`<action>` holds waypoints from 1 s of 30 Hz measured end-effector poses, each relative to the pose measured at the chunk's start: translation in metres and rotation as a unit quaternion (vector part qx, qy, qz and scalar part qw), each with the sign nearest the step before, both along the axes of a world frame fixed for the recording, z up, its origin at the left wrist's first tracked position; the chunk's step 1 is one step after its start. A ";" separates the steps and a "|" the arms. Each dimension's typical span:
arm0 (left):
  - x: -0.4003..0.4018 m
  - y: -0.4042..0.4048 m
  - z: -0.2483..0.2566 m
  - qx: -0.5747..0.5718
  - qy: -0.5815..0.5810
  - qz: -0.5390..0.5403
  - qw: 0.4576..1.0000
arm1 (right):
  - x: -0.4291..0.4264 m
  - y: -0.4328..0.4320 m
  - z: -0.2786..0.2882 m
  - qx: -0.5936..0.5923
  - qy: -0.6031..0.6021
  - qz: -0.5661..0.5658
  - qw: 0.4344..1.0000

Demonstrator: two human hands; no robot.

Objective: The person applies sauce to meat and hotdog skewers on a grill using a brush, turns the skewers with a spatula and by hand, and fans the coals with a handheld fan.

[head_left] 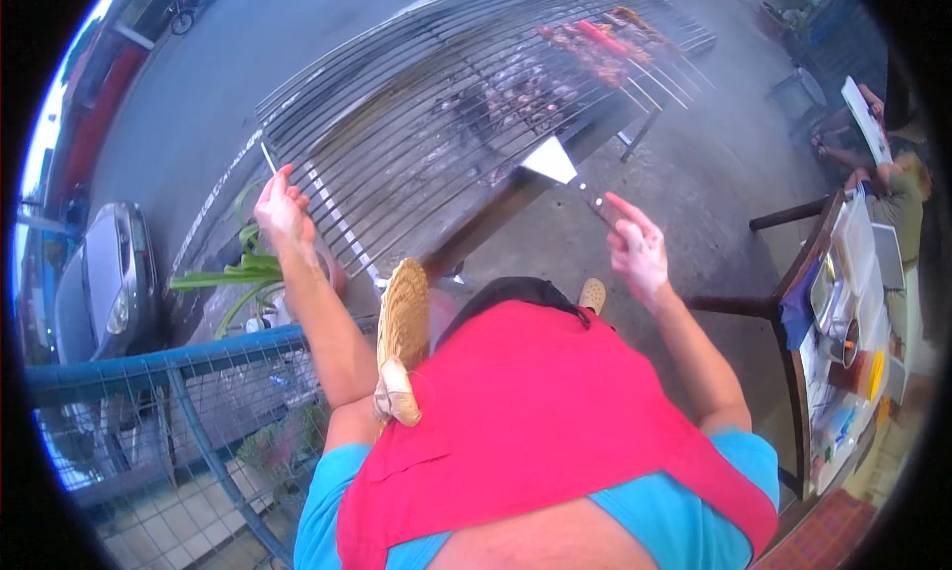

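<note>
My right hand grips the dark riveted handle of a metal turner, its broad blade pointing at the near edge of the grill grate. My left hand is raised near the grate's left corner, fingers partly curled; nothing shows in it, though its palm side is partly hidden. Skewered meat and a red sausage-like piece lie at the grate's far right, sticks towards me. Under the bars, greyish charcoal glows in spots. Between my left arm and the pink apron stands a woven hand fan.
To the right, a table bears containers and a metal pot. Beyond it, a person holds a white board-like object. A blue mesh railing and potted plant are at left, a parked car beyond. Smoke hazes the grill.
</note>
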State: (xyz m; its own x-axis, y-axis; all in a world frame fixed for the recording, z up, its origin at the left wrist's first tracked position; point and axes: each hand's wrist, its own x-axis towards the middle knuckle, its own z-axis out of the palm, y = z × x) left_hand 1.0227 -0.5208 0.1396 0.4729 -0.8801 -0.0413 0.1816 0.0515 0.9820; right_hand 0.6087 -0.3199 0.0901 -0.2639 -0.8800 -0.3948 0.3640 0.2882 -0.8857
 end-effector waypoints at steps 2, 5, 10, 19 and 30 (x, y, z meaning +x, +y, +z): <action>-0.001 0.002 -0.011 -0.004 -0.010 0.004 1.000 | 0.020 0.005 0.000 0.023 -0.051 0.042 0.998; 0.000 0.000 -0.020 0.018 -0.017 0.040 0.999 | 0.060 -0.003 0.007 0.059 -0.052 0.133 0.988; -0.003 0.002 -0.040 0.020 -0.023 0.048 0.998 | 0.097 -0.020 -0.011 0.033 -0.154 0.247 0.956; -0.004 0.005 -0.077 0.025 0.009 0.033 0.999 | 0.120 -0.039 -0.022 0.028 0.084 0.448 0.890; 0.018 0.005 -0.097 0.044 0.033 -0.003 0.998 | 0.123 -0.044 -0.023 -0.005 0.194 0.487 0.852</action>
State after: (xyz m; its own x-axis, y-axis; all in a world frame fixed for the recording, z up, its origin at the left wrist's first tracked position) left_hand 1.0402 -0.5160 0.0429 0.4612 -0.8744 -0.1506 0.2470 -0.0365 0.9683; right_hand 0.7321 -0.3639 0.0671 0.4837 -0.7591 -0.4357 -0.3640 0.2782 -0.8889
